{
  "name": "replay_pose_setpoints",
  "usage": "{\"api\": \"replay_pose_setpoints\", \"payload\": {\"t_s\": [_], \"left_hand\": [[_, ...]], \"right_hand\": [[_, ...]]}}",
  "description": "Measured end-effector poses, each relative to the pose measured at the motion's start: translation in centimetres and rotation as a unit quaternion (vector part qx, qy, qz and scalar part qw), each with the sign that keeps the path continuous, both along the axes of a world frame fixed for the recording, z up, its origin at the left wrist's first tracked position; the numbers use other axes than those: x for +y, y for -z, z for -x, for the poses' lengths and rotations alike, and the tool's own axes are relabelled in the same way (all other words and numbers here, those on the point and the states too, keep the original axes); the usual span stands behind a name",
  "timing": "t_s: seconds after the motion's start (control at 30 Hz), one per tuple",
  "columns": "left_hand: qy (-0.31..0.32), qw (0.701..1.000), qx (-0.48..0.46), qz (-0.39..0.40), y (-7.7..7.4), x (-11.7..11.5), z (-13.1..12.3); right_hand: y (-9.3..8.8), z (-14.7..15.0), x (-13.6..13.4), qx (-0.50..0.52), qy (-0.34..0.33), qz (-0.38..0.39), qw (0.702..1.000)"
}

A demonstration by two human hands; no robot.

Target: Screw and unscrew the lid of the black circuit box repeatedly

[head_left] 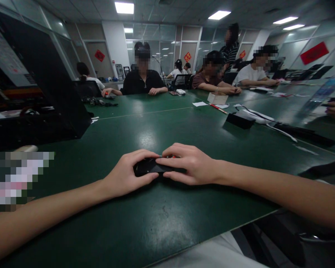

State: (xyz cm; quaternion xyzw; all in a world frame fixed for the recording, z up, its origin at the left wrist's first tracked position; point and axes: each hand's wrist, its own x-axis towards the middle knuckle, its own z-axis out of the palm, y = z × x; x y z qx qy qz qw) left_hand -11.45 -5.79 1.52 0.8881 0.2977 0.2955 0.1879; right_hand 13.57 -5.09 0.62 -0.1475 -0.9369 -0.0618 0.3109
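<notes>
A small black object (pixel 149 166) with a glossy, angular top lies low on the green table (pixel 161 219) in front of me. A bit of red shows at its right end, under my fingers; its exact kind I cannot make out. My left hand (pixel 131 169) is curled round the left end, thumb on the near side and fingers on the far side. From the right, my right hand (pixel 188 163) grips the other end, one finger reaching across the top and the thumb along the near edge. Both hands cover much of it.
A tall black panel or case (pixel 44 74) stands at the left. Toward the right are a small box (pixel 217 98), a black block (pixel 240 121), cables (pixel 281 131) and a clear bottle (pixel 325 93). Several people sit across the table, one in a black shirt (pixel 143 80).
</notes>
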Motion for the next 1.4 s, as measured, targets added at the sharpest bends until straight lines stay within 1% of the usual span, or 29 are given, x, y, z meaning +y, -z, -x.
{"api": "replay_pose_setpoints", "payload": {"t_s": [0.17,0.3,0.4,0.57,0.7,0.83,0.93,1.03,1.13,1.23,1.4], "left_hand": [[-0.012,0.999,-0.026,-0.018,-0.1,0.1,0.3],[-0.028,0.999,-0.041,-0.013,-0.3,0.0,0.3],[-0.043,0.998,-0.039,0.024,-0.3,0.0,0.3],[-0.063,0.992,-0.050,0.096,-0.2,0.4,0.3],[-0.087,0.982,-0.079,0.146,-0.2,0.7,0.3],[-0.105,0.968,-0.122,0.191,0.1,1.0,0.3],[-0.100,0.955,-0.153,0.231,0.4,1.2,0.3],[-0.099,0.951,-0.163,0.245,0.4,1.2,0.3],[-0.103,0.949,-0.169,0.244,0.3,1.1,0.2],[-0.108,0.951,-0.169,0.234,0.1,1.0,0.1],[-0.107,0.958,-0.157,0.214,0.1,1.1,0.2]], "right_hand": [[0.3,-0.3,0.3,0.056,0.006,0.057,0.997],[0.6,-0.2,0.2,0.063,0.020,0.088,0.994],[0.5,-0.1,0.2,0.062,0.028,0.114,0.991],[-0.1,0.1,0.4,0.079,0.026,0.201,0.976],[-0.2,0.3,0.8,0.092,0.043,0.249,0.963],[-0.1,0.5,1.0,0.112,0.067,0.281,0.951],[-0.1,0.5,1.1,0.115,0.068,0.280,0.951],[0.1,0.4,1.2,0.115,0.069,0.264,0.955],[0.3,0.3,1.3,0.117,0.071,0.237,0.962],[0.4,0.3,1.4,0.119,0.058,0.216,0.967],[0.4,0.2,1.3,0.116,0.040,0.199,0.972]]}}
